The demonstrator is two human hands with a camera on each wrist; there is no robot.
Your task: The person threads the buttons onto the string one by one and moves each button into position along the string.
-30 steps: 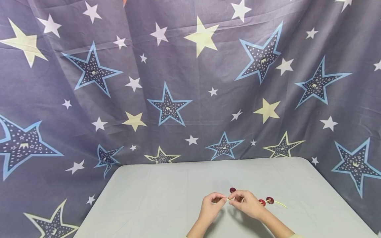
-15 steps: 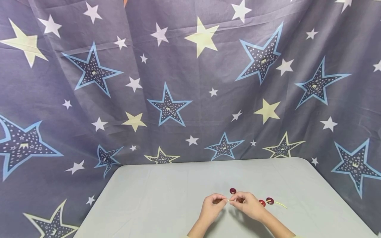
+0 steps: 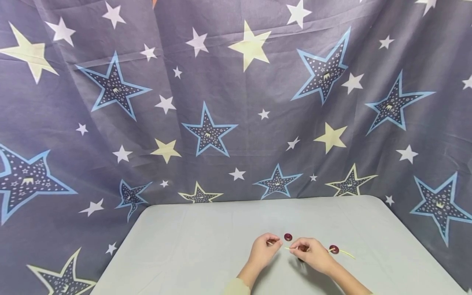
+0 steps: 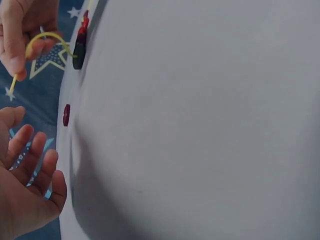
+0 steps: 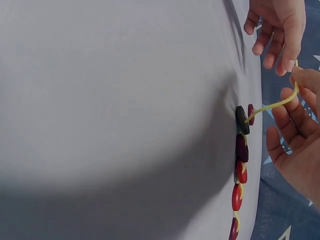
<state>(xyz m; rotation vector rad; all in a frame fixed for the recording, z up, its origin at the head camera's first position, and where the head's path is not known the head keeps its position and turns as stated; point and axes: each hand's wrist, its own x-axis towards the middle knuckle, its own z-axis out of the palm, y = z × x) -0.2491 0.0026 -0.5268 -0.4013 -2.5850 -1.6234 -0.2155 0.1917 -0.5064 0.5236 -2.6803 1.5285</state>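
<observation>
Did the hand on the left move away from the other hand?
Yes. The left hand drew slightly left, away from the right hand, judged against the loose button.

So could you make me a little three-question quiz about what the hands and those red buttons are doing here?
1. True or false: the right hand pinches the yellow cord.
2. Which is the left hand doing? A: gripping the cord. B: hovering with loose fingers, holding nothing that shows. C: pressing flat on the table.
3. Fill in: in the right wrist view, the cord runs through a row of dark red and red ___.

Key
1. True; it holds the cord near its free end.
2. B; one loose button lies on the table just beyond the hands.
3. Buttons.
</observation>
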